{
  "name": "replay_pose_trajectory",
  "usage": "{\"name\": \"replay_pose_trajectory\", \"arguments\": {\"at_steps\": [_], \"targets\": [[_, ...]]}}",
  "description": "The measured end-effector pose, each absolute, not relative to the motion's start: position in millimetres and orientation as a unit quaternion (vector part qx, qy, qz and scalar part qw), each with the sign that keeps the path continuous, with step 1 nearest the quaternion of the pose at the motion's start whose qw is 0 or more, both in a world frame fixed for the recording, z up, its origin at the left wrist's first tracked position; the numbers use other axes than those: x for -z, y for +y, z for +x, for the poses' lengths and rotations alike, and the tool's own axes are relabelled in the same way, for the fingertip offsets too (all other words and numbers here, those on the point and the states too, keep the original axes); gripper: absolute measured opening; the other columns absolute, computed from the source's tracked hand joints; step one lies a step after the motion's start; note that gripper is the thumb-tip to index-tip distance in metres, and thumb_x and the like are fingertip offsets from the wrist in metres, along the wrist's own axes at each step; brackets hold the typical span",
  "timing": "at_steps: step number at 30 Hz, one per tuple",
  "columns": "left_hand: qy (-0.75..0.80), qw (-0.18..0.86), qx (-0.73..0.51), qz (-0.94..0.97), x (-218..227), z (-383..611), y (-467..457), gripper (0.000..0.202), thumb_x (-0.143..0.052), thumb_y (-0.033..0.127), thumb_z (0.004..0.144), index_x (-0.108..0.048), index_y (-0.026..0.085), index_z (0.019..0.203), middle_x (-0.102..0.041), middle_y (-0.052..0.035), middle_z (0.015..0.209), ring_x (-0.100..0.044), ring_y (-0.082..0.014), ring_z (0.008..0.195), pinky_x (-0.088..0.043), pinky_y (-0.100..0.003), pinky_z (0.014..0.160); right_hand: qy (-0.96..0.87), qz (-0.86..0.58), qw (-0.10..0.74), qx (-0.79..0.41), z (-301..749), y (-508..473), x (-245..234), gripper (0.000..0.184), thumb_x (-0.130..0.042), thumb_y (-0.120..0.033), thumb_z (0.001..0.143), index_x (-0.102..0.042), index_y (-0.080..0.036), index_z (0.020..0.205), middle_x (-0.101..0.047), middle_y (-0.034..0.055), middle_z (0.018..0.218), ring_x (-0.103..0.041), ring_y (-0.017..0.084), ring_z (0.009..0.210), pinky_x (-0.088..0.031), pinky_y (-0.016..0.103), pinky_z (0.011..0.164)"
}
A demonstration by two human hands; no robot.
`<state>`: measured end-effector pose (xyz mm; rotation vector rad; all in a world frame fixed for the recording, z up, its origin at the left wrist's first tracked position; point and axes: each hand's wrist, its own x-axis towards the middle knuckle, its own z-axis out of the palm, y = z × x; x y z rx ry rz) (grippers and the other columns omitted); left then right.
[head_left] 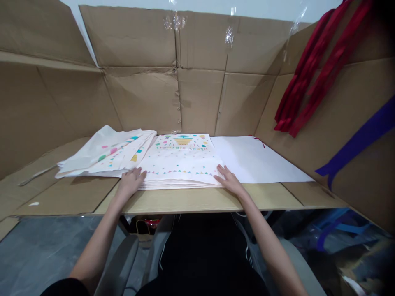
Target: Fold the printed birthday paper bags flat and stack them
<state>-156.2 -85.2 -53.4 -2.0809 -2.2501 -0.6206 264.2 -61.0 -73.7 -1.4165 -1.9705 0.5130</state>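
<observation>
A stack of white printed sheets (182, 164) lies in front of me, with "HAPPY BIRTHDAY" upside down near its far edge and rows of coloured triangles and dots. My left hand (132, 181) rests at its near left corner, fingers stretched out. At the near right corner, my right hand (228, 179) lies with its fingers spread on the top sheet. Neither hand is closed around anything. To the left, a looser pile of similar printed sheets (108, 152) lies folded and uneven, partly beside my left hand. A plain white sheet (253, 158) extends to the right of the stack.
Cardboard walls (138, 98) stand behind and on both sides of the wooden table (191, 201). Red ribbons (321, 70) and a purple ribbon (361, 139) hang at the right. A thin strip (37, 176) lies at the far left. Below, a blue plastic object (342, 224) stands at the right.
</observation>
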Motion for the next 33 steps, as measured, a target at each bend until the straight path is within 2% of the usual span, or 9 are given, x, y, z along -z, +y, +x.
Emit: {"name": "replay_pose_trajectory", "arguments": {"at_steps": [5,10,13,16,19,21,24,30,33], "targets": [[-0.757,-0.029,0.295,-0.582,41.6,-164.2,-91.9,0.048,-0.039,0.046,0.083,-0.067,0.016,0.107,-0.067,-0.0101,0.110,-0.059,-0.0287,0.105,-0.045,-0.033,0.086,-0.752,-0.541,0.326,-0.190,268.7,-55.6,77.7,0.070,-0.047,-0.059,0.083,-0.043,-0.018,0.138,-0.032,0.0089,0.147,-0.022,0.025,0.139,-0.020,0.044,0.113],[-0.756,-0.006,0.339,-0.560,24.5,-172.3,-90.0,0.046,-0.042,0.043,0.080,-0.068,0.015,0.105,-0.070,-0.0102,0.096,-0.063,-0.0282,0.094,-0.046,-0.034,0.083,-0.757,-0.542,0.323,-0.170,268.4,-52.1,83.1,0.074,-0.041,-0.061,0.083,-0.042,-0.012,0.139,-0.031,0.0116,0.147,-0.021,0.025,0.139,-0.019,0.041,0.114],[-0.758,-0.002,0.319,-0.569,16.7,-179.4,-85.7,0.040,-0.046,0.036,0.077,-0.069,0.016,0.103,-0.071,-0.0092,0.089,-0.064,-0.0274,0.089,-0.047,-0.036,0.083,-0.757,-0.544,0.328,-0.155,267.4,-49.1,87.4,0.073,-0.038,-0.062,0.084,-0.042,-0.014,0.139,-0.032,0.0104,0.147,-0.021,0.025,0.139,-0.017,0.041,0.114],[-0.729,0.041,0.276,-0.625,16.9,-189.2,-78.5,0.040,-0.047,0.019,0.068,-0.069,0.015,0.101,-0.069,-0.0096,0.097,-0.062,-0.0262,0.095,-0.046,-0.034,0.087,-0.755,-0.548,0.328,-0.145,266.9,-47.0,89.6,0.069,-0.038,-0.059,0.085,-0.043,-0.014,0.139,-0.033,0.0101,0.147,-0.024,0.026,0.138,-0.017,0.044,0.114],[-0.665,0.118,0.241,-0.696,21.9,-198.7,-69.2,0.037,-0.045,0.013,0.066,-0.070,0.014,0.094,-0.064,-0.0131,0.114,-0.054,-0.0274,0.110,-0.042,-0.034,0.094,-0.755,-0.552,0.327,-0.137,266.5,-47.6,88.8,0.067,-0.038,-0.055,0.087,-0.041,-0.014,0.139,-0.032,0.0100,0.147,-0.025,0.025,0.138,-0.017,0.043,0.114],[-0.633,0.140,0.219,-0.729,22.7,-203.3,-64.2,0.031,-0.045,0.015,0.069,-0.070,0.016,0.087,-0.062,-0.0136,0.117,-0.050,-0.0291,0.114,-0.040,-0.037,0.096,-0.757,-0.554,0.321,-0.130,266.3,-48.8,87.4,0.067,-0.036,-0.054,0.087,-0.041,-0.012,0.139,-0.032,0.0112,0.147,-0.025,0.025,0.138,-0.017,0.042,0.114],[-0.629,0.103,0.204,-0.743,15.6,-207.1,-62.9,0.025,-0.048,0.021,0.072,-0.071,0.020,0.082,-0.066,-0.0114,0.109,-0.054,-0.0277,0.110,-0.039,-0.036,0.097,-0.759,-0.554,0.317,-0.129,266.4,-49.9,86.4,0.067,-0.035,-0.054,0.088,-0.041,-0.011,0.139,-0.032,0.0117,0.147,-0.026,0.024,0.137,-0.017,0.042,0.114],[-0.665,-0.014,0.233,-0.709,-6.7,-213.8,-70.5,0.035,-0.047,0.035,0.073,-0.070,0.017,0.093,-0.068,-0.0064,0.109,-0.060,-0.0244,0.102,-0.046,-0.030,0.087,-0.755,-0.548,0.334,-0.136,268.0,-47.5,89.9,0.065,-0.038,-0.054,0.087,-0.043,-0.015,0.138,-0.034,0.0090,0.147,-0.027,0.024,0.137,-0.018,0.043,0.114],[-0.688,0.013,0.267,-0.675,-8.7,-222.5,-62.0,0.033,-0.045,0.033,0.073,-0.069,0.018,0.090,-0.069,-0.0067,0.105,-0.061,-0.0241,0.098,-0.046,-0.031,0.087,-0.755,-0.546,0.339,-0.132,268.1,-47.0,90.9,0.063,-0.039,-0.054,0.086,-0.045,-0.017,0.137,-0.036,0.0081,0.146,-0.029,0.025,0.136,-0.019,0.044,0.114]]}}
